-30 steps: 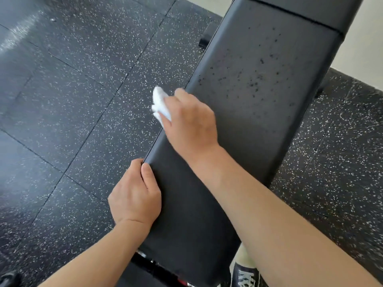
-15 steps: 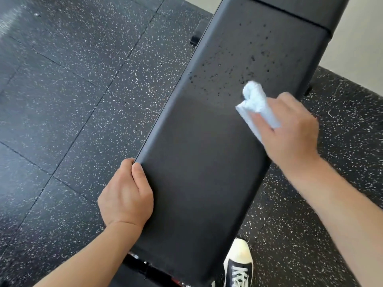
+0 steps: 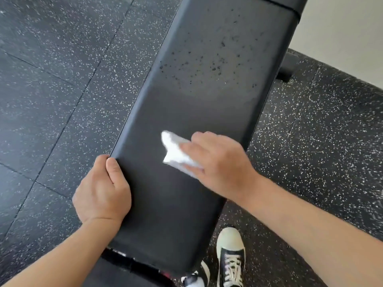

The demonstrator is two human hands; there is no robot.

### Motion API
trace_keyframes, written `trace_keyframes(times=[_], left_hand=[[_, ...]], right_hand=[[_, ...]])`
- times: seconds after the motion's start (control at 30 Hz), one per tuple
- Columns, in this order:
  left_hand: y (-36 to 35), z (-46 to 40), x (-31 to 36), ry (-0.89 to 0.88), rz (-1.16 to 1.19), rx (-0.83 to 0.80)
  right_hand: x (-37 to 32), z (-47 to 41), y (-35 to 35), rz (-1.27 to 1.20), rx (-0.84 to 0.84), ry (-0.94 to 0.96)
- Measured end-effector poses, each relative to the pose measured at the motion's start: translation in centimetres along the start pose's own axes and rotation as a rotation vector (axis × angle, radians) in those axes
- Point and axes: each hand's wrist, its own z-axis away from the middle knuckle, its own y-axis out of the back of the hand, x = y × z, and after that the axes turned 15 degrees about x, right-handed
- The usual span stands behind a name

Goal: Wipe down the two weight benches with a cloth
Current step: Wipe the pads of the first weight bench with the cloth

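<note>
A black padded weight bench (image 3: 199,104) runs from the bottom centre up to the top right. Dark droplets speckle its far half, while the near half looks smooth. My right hand (image 3: 219,162) presses a small white cloth (image 3: 176,154) flat onto the middle of the pad, fingers over the cloth. My left hand (image 3: 101,191) grips the pad's left edge, thumb on top and fingers curled under the side. Only one bench is in view.
Black rubber floor tiles (image 3: 51,90) with white flecks surround the bench. A pale wall (image 3: 342,32) stands at the top right. My black-and-white sneaker (image 3: 231,253) stands beside the bench's near right corner. The bench's frame foot (image 3: 287,67) shows at the right.
My right hand has swept the cloth from the pad's right edge back toward the centre and nearer to me. My left hand kept its hold on the left edge.
</note>
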Motion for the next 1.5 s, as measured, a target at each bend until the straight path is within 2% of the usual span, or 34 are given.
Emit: trace_keyframes(times=[0.07, 0.13, 0.2, 0.27, 0.33, 0.43, 0.53, 0.63, 0.73, 0.83, 0.93, 1.03, 1.1, 1.2, 1.3, 1.37, 1.43, 1.5], left_hand=[[0.0, 0.0, 0.0, 0.002, -0.016, -0.005], [0.1, 0.0, 0.1, 0.004, -0.018, -0.007], [0.1, 0.0, 0.1, 0.005, -0.012, -0.003], [0.1, 0.0, 0.1, 0.005, -0.014, -0.003], [0.1, 0.0, 0.0, 0.008, -0.012, 0.002], [0.1, 0.0, 0.0, 0.007, -0.012, 0.005], [-0.1, 0.0, -0.1, 0.007, -0.022, 0.007], [-0.1, 0.0, -0.1, 0.011, -0.021, 0.021], [-0.1, 0.0, -0.1, 0.008, -0.008, 0.014], [-0.2, -0.1, -0.3, 0.009, -0.012, 0.016], [-0.4, 0.0, -0.3, 0.014, -0.013, 0.015], [-0.3, 0.0, -0.4, 0.018, -0.003, 0.013], [-0.2, 0.0, -0.4, 0.018, 0.008, 0.012], [-0.3, -0.1, -0.4, 0.018, 0.003, 0.008], [-0.3, -0.1, -0.4, 0.042, 0.01, 0.007], [-0.2, -0.1, -0.4, 0.042, 0.019, 0.006], [-0.2, -0.1, -0.4, 0.044, 0.03, -0.001], [-0.2, -0.2, -0.4, 0.039, 0.027, -0.01]], right_hand=[[5.2, -2.8, 0.7, 0.14, 0.084, -0.137], [9.5, -4.8, 1.5, 0.149, 0.096, -0.334], [10.8, -5.0, 1.5, 0.117, 0.099, -0.461], [8.6, -4.7, 1.0, 0.189, 0.062, -0.438], [4.0, -3.4, 0.6, 0.251, 0.008, -0.331], [-4.5, 1.9, 0.6, 0.029, -0.026, -0.131], [-9.4, 7.2, 1.7, -0.166, -0.217, 0.06], [-8.5, 7.2, 1.9, -0.214, -0.273, 0.134], [-5.5, 3.3, 1.3, -0.158, -0.19, 0.172], [0.5, -3.0, -0.5, 0.009, -0.006, -0.045], [5.6, -8.5, -2.6, 0.141, -0.014, -0.36], [4.0, -9.6, -4.8, 0.146, 0.026, -0.429], [0.1, -8.7, -5.0, 0.063, 0.003, -0.357], [-4.9, -5.5, -4.2, -0.07, -0.153, -0.104], [-5.0, -3.5, -2.2, -0.188, -0.266, 0.102], [-2.9, -4.0, -1.3, -0.168, -0.283, 0.205], [0.3, -6.1, -1.5, -0.088, -0.245, 0.158], [3.3, -9.6, -2.8, 0.029, -0.192, -0.03]])
